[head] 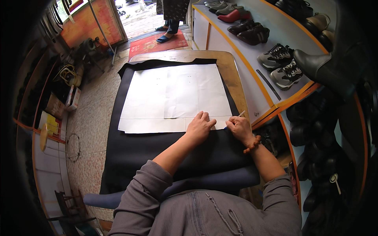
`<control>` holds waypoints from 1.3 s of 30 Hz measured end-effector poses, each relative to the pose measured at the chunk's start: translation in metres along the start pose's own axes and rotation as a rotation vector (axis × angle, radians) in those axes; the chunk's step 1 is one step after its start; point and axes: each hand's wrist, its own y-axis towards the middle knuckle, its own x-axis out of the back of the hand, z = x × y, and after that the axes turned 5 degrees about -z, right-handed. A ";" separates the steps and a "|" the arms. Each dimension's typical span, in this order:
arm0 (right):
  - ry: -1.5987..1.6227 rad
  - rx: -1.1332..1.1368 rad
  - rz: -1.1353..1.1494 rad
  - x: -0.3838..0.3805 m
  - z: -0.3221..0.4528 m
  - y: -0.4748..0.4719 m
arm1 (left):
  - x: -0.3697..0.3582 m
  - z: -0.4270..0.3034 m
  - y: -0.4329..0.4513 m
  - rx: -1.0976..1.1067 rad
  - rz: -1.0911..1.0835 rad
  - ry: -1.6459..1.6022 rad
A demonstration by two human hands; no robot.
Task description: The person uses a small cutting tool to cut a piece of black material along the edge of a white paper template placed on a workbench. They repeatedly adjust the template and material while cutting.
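A large white paper pattern [147, 100], made of joined sheets with small holes in it, lies flat on a sheet of black leather-like material [141, 156]. My left hand [200, 125] presses down on the pattern near its lower edge, fingers spread and holding nothing. A slim white pen [242, 113] is gripped in my right hand [240, 128]. Its blue tip meets the pattern's lower right corner, beside the black sheet. Nearest my body, the material's edge is rolled over, showing a blue-grey underside [212, 180].
Beneath the material is a wooden table [233, 70] with rounded corners. To the right, shelves hold several shoes [251, 32] and a metal ruler [268, 85]. A person [172, 17] stands on a red mat [177, 41] at the doorway. A round stool [44, 137] is at left.
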 end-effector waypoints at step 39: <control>0.075 0.003 0.099 0.010 -0.004 0.006 | 0.004 -0.031 0.036 0.217 0.083 0.032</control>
